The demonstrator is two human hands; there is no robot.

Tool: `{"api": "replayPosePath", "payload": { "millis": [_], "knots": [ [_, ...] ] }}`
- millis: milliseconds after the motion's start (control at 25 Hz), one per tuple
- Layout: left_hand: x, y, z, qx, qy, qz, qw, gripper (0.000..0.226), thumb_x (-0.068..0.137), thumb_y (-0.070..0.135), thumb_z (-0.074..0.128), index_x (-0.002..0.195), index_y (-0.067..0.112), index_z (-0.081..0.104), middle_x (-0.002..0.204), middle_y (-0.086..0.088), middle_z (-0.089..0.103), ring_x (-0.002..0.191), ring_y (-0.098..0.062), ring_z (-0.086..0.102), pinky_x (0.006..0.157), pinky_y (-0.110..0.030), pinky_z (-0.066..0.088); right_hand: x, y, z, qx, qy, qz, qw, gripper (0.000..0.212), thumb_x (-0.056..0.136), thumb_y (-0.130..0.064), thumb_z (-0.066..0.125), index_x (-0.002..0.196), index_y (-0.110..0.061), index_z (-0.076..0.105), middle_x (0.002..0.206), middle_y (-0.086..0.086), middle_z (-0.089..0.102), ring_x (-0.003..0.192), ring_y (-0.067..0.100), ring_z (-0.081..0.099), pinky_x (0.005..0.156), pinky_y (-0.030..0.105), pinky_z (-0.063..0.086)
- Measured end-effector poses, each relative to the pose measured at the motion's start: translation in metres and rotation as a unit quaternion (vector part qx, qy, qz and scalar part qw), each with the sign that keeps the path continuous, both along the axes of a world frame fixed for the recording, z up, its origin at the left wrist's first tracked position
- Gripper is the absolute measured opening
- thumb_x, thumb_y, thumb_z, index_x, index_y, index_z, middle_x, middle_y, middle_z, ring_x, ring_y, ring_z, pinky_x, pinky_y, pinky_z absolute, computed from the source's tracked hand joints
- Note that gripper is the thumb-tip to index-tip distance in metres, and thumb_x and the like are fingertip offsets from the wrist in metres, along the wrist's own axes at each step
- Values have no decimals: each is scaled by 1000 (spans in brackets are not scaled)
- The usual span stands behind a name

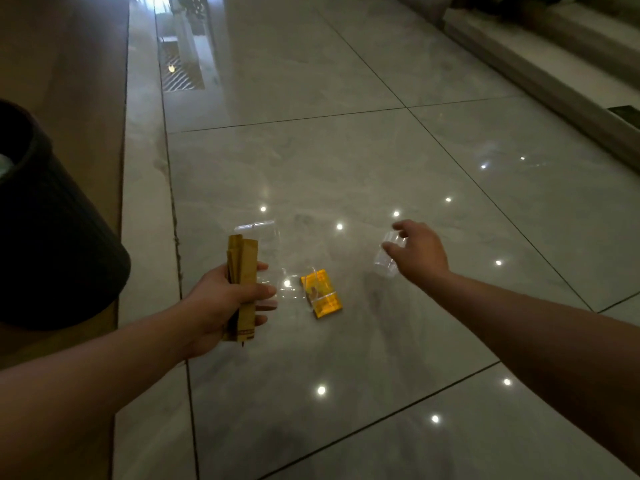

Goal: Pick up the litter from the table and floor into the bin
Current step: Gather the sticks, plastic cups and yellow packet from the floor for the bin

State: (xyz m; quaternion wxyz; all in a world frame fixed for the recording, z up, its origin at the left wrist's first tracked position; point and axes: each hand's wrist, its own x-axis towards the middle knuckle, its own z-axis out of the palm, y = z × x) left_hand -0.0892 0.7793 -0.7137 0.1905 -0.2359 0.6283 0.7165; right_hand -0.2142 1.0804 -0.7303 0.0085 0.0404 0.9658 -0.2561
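Our left hand clenches brown paper packets. Right hand spread loose at a barely discernible clear cup; contact unclear. Bin cut off.

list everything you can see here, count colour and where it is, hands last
bin: 1, black, ribbed side, far left on the brown strip beside the tiles
yellow packet: 1, yellow-orange, lying on the floor tile between the two hands
clear plastic wrappers: number unclear, transparent, on the floor behind and beside the left hand
clear plastic cup: 1, transparent, at the fingers of the right hand; whether it is gripped or lifted cannot be told
brown paper sachets: a few, tan, bunched upright in the left hand
floor: grey glossy tiles with dark joints and light reflections
step: 1, pale stone, upper right
left hand: 1, closed around the sachets
right hand: 1, fingers spread, reaching at the cup
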Motion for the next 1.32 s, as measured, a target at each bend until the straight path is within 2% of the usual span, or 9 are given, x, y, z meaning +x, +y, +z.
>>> {"api": "replayPosePath", "payload": {
  "millis": [200, 360, 560, 680, 760, 840, 920, 1120, 1320],
  "knots": [
    [-2, -1, -2, 10, -2, -8, 1000, 45, 79, 9, 76, 116, 34, 65, 112, -11, 72, 91, -27, 75, 66, -39, 59, -38, 18, -14, 54, -82, -74, 992, 69, 82, -49, 67, 142, -22, 44, 143, 19, 41, 126, 42, 46, 103, 47, 44],
    [-3, -9, -2, 10, 1, 10, 1000, 41, 80, 10, 74, 112, 33, 67, 111, -10, 72, 89, -25, 76, 65, -38, 60, -66, 5, -23, 41, -180, -76, 980, 88, 75, -67, 64, 141, -13, 42, 142, 20, 49, 126, 40, 51, 101, 47, 48],
    [7, -6, 1, 18, -19, 25, 999, 37, 80, 10, 72, 108, 32, 67, 111, -10, 71, 86, -24, 76, 63, -38, 59, -51, 7, -37, -95, -165, -131, 973, 58, 74, -33, 78, 116, 0, 55, 118, 22, 63, 104, 39, 64, 88, 52, 57],
    [8, -7, 4, 23, -18, 36, 999, 35, 79, 9, 72, 107, 30, 67, 110, -12, 71, 80, -23, 77, 55, -34, 59, -37, -9, -23, -340, -154, -157, 914, 56, 73, -16, 79, 123, -3, 56, 116, 16, 58, 97, 32, 64, 84, 46, 59],
    [8, -9, 9, 29, -16, 51, 998, 33, 81, 8, 70, 108, 28, 66, 109, -13, 71, 80, -25, 77, 55, -35, 59, -22, -27, -6, -486, -185, -108, 848, 23, 77, -9, 74, 100, -8, 69, 97, 14, 62, 79, 24, 65, 77, 39, 59],
    [9, -13, 17, 38, -7, 66, 997, 33, 83, 7, 69, 112, 24, 64, 110, -15, 71, 83, -27, 76, 60, -37, 60, -3, -50, 20, -583, -215, -49, 782, 11, 82, -5, 69, 83, -16, 72, 81, 6, 67, 71, 19, 67, 72, 35, 60],
    [11, -15, 27, 61, 0, 77, 995, 35, 84, 6, 68, 116, 18, 63, 112, -21, 71, 87, -31, 76, 67, -42, 63, 13, -72, 40, -632, -213, -5, 745, 15, 85, -4, 67, 95, -16, 65, 78, 1, 72, 78, 20, 69, 73, 36, 61],
    [19, -30, 52, 101, 41, 101, 989, 37, 84, 10, 69, 119, 15, 59, 112, -23, 70, 94, -36, 73, 74, -43, 62, 49, -120, 77, -607, -191, 43, 770, 50, 88, -17, 68, 134, -18, 49, 110, 5, 62, 103, 22, 63, 93, 43, 54],
    [26, -57, 74, 72, 91, 69, 991, 44, 66, 17, 82, 107, 26, 69, 102, -14, 76, 91, -31, 75, 64, -37, 61, 74, -146, 95, -569, -245, 141, 772, 41, 84, -42, 69, 122, -28, 61, 114, -1, 68, 116, 22, 63, 97, 45, 51]
  ]
}}
